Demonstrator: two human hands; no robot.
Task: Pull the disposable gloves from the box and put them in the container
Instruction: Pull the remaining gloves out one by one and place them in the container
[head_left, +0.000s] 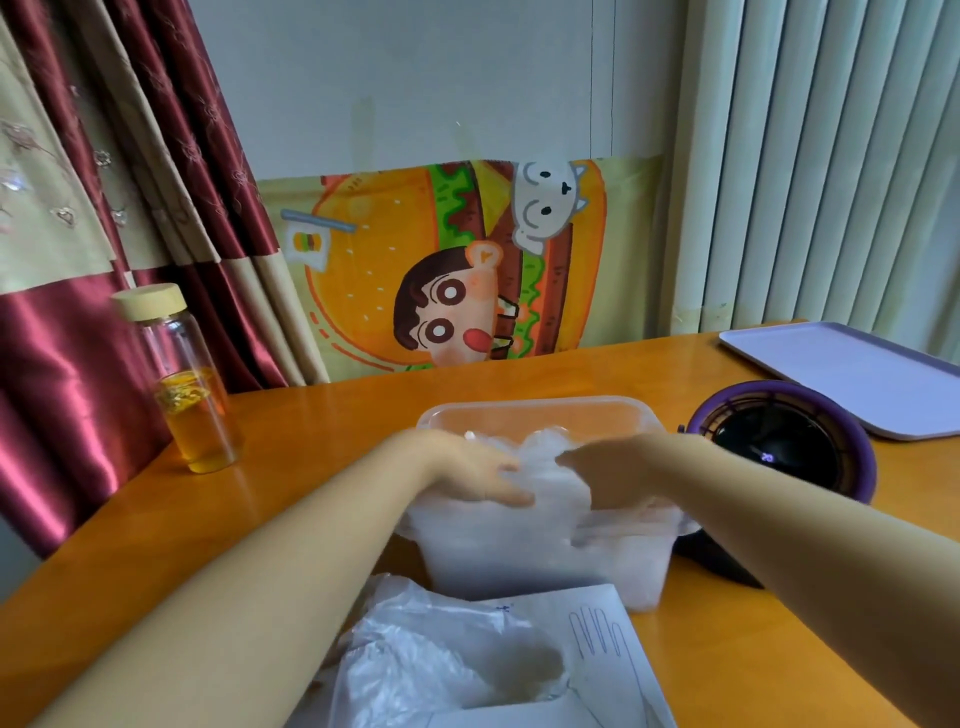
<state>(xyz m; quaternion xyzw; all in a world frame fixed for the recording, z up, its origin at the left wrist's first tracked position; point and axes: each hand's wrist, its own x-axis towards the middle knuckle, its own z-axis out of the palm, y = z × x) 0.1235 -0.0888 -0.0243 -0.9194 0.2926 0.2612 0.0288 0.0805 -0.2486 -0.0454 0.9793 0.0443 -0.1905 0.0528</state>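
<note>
Nearest you, the box (613, 649) is lying flat on the table (311, 467), its near end cut off by the bottom edge of the view. A crumpled tuft of gloves (441, 660) is spilling out of its top opening toward the left. Just beyond its far edge, the clear container (535, 410) is sitting with a broad side facing you, so its long axis appears to be running left to right. A pile of gloves (545, 525) is filling it to about the rim.

Your left hand (475, 473) is lying on the left of that pile with its fingers (511, 496) flat and straight, pressing down and holding nothing. Your right hand (608, 475) is resting on the right of the pile. Its fingers (605, 501) are lying buried in the film, and blur is hiding whether they are pinching it or only pushing.

The next pull is turning on this: the tuft is lying back toward you from both hands, beside your left forearm, so your left hand is looking like the nearer one. The tuft is too crumpled to show a long axis; it is rising from the opening and leaning left. The hand outline printed on the box is pointing away from you, at the container, which suggests the box's long axis is running near to far.
</note>
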